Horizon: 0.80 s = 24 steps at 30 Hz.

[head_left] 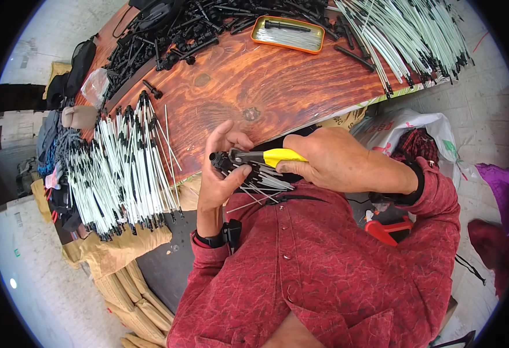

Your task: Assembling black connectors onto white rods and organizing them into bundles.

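At left, laid black-ended white rods parallel across the worktop edge, probably for easy picking. Held a black tubular piece in the half-curled left hand, apparently for steadiness, beside a clump of thinner rods, possibly gripped too. Clasped yellow-handled pliers in the tightly curled right hand, jaws just beside the piece, probably for firm control.

bright, even light; small glare spot lower left; edges bowed, corners black.
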{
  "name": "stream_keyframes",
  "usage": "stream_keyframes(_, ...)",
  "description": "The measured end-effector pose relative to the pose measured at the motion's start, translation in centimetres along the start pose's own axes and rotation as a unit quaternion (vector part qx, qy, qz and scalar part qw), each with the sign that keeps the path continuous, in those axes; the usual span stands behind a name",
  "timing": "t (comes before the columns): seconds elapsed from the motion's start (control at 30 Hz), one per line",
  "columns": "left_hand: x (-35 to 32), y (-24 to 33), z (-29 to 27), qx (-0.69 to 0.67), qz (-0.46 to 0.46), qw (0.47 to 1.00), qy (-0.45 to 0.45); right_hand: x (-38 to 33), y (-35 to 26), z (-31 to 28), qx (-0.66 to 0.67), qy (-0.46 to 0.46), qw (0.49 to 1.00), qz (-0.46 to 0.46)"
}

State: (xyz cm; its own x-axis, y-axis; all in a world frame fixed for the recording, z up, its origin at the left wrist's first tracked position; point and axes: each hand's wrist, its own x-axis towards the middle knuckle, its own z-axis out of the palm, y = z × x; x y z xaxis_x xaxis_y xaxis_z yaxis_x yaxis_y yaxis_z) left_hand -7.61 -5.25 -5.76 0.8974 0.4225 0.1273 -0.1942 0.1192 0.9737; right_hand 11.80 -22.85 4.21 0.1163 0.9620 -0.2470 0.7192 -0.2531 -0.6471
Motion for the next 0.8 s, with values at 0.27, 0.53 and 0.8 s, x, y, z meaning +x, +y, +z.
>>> stream_keyframes(0.27,0.0,0.4,0.2,0.000,-0.011,1.000,-0.005,0.3,0.5,0.2,0.005,0.020,0.999,-0.028)
stream_keyframes(0.53,0.1,0.5,0.1,0.034,-0.020,0.999,-0.011,0.2,0.6,0.4,-0.022,0.048,0.998,-0.044)
stream_keyframes(0.8,0.1,0.1,0.0,0.053,-0.033,0.998,0.008,0.8,-1.1,1.7,-0.086,0.089,0.992,-0.003)
